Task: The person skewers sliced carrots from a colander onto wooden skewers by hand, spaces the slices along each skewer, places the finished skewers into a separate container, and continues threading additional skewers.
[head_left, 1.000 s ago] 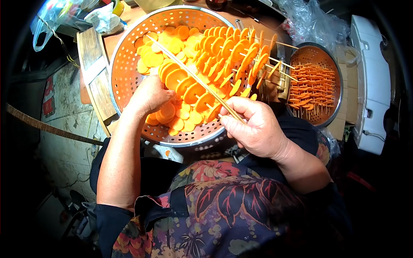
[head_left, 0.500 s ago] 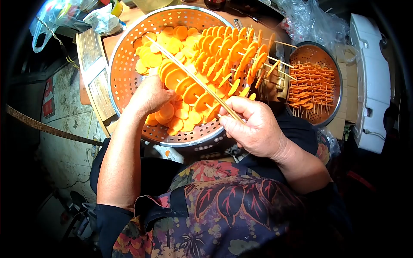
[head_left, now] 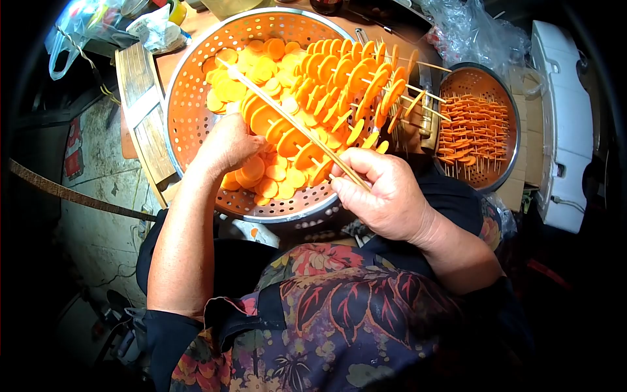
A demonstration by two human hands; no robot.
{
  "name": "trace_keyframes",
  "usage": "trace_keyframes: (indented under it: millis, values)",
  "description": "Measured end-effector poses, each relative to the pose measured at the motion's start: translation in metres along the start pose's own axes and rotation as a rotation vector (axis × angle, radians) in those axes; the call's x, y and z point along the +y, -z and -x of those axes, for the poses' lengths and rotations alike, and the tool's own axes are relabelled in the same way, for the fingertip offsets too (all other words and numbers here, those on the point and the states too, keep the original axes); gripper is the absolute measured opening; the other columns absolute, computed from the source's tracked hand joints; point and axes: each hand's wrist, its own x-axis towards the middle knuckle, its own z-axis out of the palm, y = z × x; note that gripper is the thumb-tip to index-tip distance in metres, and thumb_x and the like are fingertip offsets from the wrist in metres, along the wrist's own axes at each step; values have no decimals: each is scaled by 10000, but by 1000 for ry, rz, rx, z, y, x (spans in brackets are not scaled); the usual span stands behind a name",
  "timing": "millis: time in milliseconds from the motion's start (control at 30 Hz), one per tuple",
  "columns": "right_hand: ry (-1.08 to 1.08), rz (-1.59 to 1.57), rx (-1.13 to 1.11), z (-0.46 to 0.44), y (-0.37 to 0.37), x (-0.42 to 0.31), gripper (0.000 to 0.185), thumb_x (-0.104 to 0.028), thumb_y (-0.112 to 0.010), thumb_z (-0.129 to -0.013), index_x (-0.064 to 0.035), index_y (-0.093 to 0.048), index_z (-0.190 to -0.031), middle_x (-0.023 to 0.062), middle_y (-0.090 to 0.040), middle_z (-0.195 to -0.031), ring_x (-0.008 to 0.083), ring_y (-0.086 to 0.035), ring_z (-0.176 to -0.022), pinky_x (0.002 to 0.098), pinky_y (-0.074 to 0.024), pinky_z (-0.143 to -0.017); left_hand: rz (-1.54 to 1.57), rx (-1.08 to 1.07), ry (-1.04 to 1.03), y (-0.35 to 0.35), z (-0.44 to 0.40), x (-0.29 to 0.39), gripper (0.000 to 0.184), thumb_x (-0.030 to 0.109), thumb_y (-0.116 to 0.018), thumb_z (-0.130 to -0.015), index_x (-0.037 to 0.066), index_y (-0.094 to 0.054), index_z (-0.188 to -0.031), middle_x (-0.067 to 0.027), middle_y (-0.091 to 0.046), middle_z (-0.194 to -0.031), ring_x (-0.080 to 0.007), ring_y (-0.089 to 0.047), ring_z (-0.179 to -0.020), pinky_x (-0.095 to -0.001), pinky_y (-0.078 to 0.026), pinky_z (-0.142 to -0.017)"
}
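My right hand (head_left: 382, 196) is closed on a small bundle of wooden skewers (head_left: 287, 116), which slants up and left over the colander. Below the bundle, a skewer threaded with round orange slices (head_left: 287, 142), which look like carrot, runs from my left hand toward my right fingers. My left hand (head_left: 228, 145) is closed at its far end, against the endmost slices; its fingertips are hidden. Loose carrot slices (head_left: 261, 68) lie heaped in the large perforated metal colander (head_left: 189, 124) around my left hand. Several filled carrot skewers (head_left: 356, 78) rest across the colander's right side.
A smaller colander (head_left: 480, 78) at the right holds many filled skewers. Beyond it stands a white foam box (head_left: 562, 124). Clear plastic bags (head_left: 470, 32) lie at the upper right. A wooden board (head_left: 140, 111) is left of the large colander, below a blue plastic bag (head_left: 78, 32).
The skewer bundle in my right hand has shifted slightly, its far tip a little lower. My left hand stays in the same place.
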Motion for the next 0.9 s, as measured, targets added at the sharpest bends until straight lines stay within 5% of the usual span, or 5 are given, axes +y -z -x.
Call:
trace_keyframes:
  millis: [200, 267, 567, 800, 900]
  values:
    - [24, 69, -16, 0, -1, -2, 133, -93, -576, -856, 23, -584, -921, 11, -553, -741, 62, -497, -712, 241, -440, -646, 65, 134, -71, -8, -5, -11, 361, 113, -694, -711, -11, -611, -1040, -207, -668, -855, -291, -668, -799, -367, -528, -692]
    - [81, 99, 58, -2, -3, 1, 153, -151, -567, -809, 0, -577, -827, 156, -585, -674, 268, -606, -617, 356, -472, -596, 29, 108, -71, -8, -8, -13, 342, 118, -696, -712, -14, -620, -1017, -208, -668, -845, -290, -669, -800, -365, -528, -690]
    - [101, 113, 72, -2, -4, 2, 156, -157, -567, -803, -3, -576, -827, 159, -579, -668, 270, -605, -612, 356, -468, -587, 14, 62, -117, -8, -8, -13, 353, 180, -681, -793, 18, -609, -1099, -151, -671, -995, -255, -645, -914, -327, -511, -778]
    - [75, 99, 57, -2, -5, 2, 150, -152, -564, -804, -3, -573, -821, 153, -580, -670, 259, -603, -616, 357, -467, -590, 107, 148, -102, -8, -5, -10, 339, 128, -708, -707, -15, -630, -1004, -196, -672, -853, -285, -668, -809, -356, -530, -696]
    - [82, 104, 63, -3, -5, 0, 149, -151, -562, -805, -2, -571, -816, 152, -577, -669, 260, -600, -616, 356, -466, -592, 8, 30, -14, -1, 1, 1, 338, 153, -662, -804, -1, -599, -1098, -148, -673, -997, -240, -650, -907, -326, -514, -768]
